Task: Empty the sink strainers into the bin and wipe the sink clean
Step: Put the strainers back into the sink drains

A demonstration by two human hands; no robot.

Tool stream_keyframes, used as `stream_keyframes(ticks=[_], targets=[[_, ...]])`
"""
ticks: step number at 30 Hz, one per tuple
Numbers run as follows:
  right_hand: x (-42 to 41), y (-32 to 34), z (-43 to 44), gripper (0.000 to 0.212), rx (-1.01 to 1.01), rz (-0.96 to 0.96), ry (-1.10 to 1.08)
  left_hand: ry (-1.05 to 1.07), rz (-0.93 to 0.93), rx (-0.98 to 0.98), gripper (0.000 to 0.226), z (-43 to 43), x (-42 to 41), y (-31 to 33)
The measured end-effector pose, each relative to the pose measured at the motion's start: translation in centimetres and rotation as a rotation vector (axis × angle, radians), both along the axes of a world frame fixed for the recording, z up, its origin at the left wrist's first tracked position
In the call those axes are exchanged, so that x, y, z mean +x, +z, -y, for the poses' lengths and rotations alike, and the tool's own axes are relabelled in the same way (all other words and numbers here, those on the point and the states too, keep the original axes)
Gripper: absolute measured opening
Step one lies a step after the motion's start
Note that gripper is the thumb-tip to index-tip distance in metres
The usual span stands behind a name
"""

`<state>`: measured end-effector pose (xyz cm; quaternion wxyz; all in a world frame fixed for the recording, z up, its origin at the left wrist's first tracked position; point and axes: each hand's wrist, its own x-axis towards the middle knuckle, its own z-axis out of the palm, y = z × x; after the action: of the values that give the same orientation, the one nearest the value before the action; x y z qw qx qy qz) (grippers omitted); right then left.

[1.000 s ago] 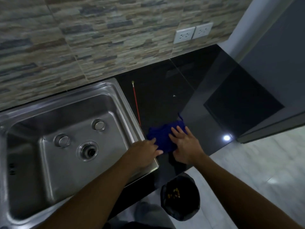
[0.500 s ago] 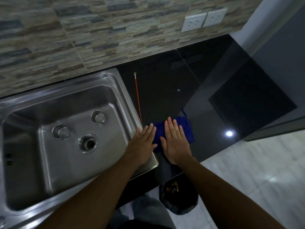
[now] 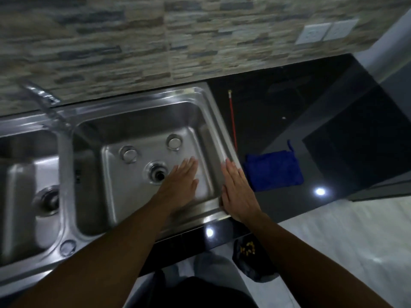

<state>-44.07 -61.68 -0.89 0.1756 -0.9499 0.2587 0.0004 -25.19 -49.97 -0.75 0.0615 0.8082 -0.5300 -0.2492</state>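
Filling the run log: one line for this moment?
left hand: open, over sink | right hand: open, on rim | cloth: folded on counter

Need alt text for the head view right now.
Both hands, left hand and right hand, hover flat and empty over the right basin of a steel double sink; a folded blue cloth lies on the black counter.

The steel double sink [image 3: 213, 112] was set in a black counter. Two round strainers [image 3: 129, 154] [image 3: 174, 142] lay on the right basin's floor, apart, behind its open drain [image 3: 158, 175]. A blue cloth [image 3: 274, 170] lay flat just right of the rim. A dark-lined bin [image 3: 253, 263] stood on the floor below, yellowish scraps inside.
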Motion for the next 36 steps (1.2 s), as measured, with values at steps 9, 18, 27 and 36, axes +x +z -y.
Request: stream_keyframes(ticks=[9, 18, 27, 36], targets=[[9.3, -2.4, -5.9, 0.062, 0.013, -0.114, 0.157, 0.185, 0.054, 0.074, 0.059, -11.9, 11.0, 1.1], [18.1, -4.0, -7.3, 0.063, -0.005, -0.132, 0.188, 0.18, 0.138, -0.055, 0.059, -18.5, 19.6, -0.5], [24.0, -6.6, -3.3, 0.08, 0.048, -0.246, 0.163, 0.151, 0.329, -0.23, 0.042, -19.4, 20.4, -5.3], [27.3, -10.9, 1.7, 0.081, 0.034, -0.339, 0.098, 0.294, 0.374, -0.282, 0.048, -18.6, 20.6, -5.1]])
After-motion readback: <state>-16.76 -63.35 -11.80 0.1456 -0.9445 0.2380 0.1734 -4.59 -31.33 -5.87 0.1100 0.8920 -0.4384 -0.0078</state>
